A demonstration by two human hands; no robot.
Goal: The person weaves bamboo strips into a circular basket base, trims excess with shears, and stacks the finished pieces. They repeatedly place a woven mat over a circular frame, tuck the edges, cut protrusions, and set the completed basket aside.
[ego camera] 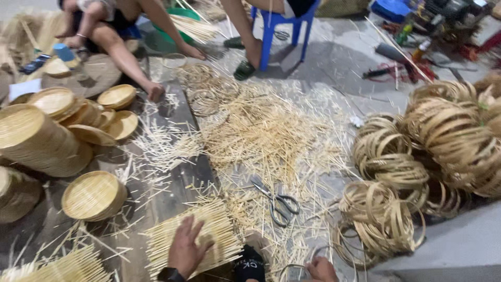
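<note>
- Left hand [185, 249], fingers spread open, presses flat on a mat of bamboo sticks [201, 235] lying on the floor.
- Right hand [321, 269] grips a thin bamboo ring [297, 269] (partly cut off).
- Scissors [276, 201] lie just beyond.

Scissors [279, 201], stacked woven baskets [39, 138], blue stool [282, 23]

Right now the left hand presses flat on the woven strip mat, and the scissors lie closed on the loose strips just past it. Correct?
Not quite. In the head view the scissors lie open, blades spread apart, on the loose strips just past the mat. The rest holds: the left hand presses flat on the woven strip mat.
</note>
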